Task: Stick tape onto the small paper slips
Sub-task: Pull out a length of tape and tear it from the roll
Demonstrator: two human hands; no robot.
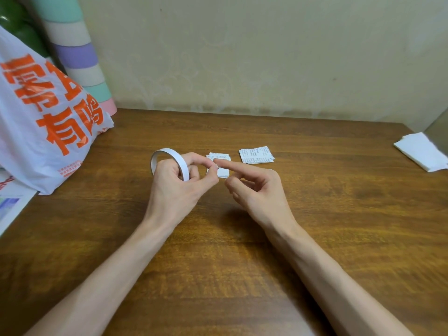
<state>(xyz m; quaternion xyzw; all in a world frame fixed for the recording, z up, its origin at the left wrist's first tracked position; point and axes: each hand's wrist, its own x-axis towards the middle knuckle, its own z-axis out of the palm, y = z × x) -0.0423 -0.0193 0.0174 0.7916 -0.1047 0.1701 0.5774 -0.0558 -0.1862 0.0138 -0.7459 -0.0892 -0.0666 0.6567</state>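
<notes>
Left hand [178, 180]: raised just above the brown wood-grain table [339, 214], fingers curled through and gripping a thin white ring-shaped roll of tape [169, 163]; its thumb and forefinger tips pinch together at the right, near the slips.
Right hand [254, 187]: grasps nothing; forefinger stretched out leftward, its tip meeting the left fingertips, the other fingers loosely curled under.
Tape end: whether a strip is pulled free between the fingertips is too small to tell.
Nearer slips: a small heap of white printed paper slips [221, 166] lies on the table right behind and under the meeting fingertips.
Farther slips: a second fanned pile of printed slips [256, 155] rests just to the right, apart from the first.
Left edge: a white plastic bag with orange characters [46, 122] sits on the table, a pastel-striped roll [77, 57] leaning behind it.
Right edge: folded white paper [423, 151].
</notes>
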